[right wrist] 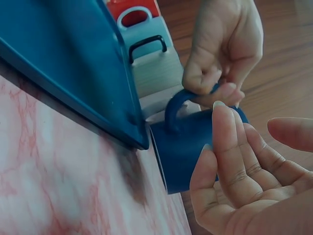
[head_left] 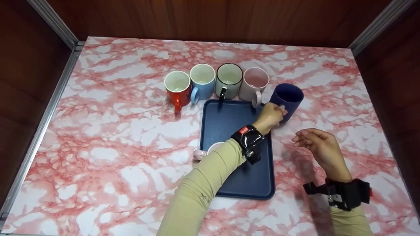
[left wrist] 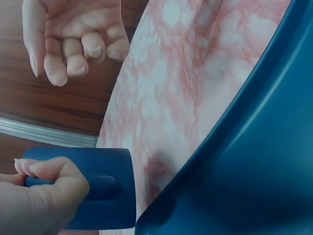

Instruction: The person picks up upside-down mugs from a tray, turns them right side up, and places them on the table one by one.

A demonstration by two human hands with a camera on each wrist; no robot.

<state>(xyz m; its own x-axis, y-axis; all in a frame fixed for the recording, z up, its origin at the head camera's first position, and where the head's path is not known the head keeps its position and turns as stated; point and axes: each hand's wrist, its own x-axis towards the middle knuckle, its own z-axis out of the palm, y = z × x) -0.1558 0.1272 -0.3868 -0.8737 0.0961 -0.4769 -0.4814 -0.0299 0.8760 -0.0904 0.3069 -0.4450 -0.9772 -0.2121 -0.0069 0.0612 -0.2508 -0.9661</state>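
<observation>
My left hand [head_left: 270, 116] reaches across the blue tray [head_left: 218, 121] and grips the handle of a dark blue mug [head_left: 292, 106]. In the right wrist view the mug's handle [right wrist: 171, 115] shows, with the left fingers curled round its upper part. That mug stands just past the tray's far right corner, at the end of a row of mugs. My right hand [head_left: 323, 150] hovers right of the tray, its fingers loosely bent and holding nothing. A pale pink mug [head_left: 199, 155] at the tray's left edge is mostly hidden beneath the left forearm.
Behind the tray stand a red mug [head_left: 178, 90], a light blue mug [head_left: 204, 82], a white mug with black handle [head_left: 229, 82] and a pink mug [head_left: 251, 87], close side by side. Wooden panels [head_left: 210, 19] enclose the marbled table [head_left: 108, 131] at the back and sides.
</observation>
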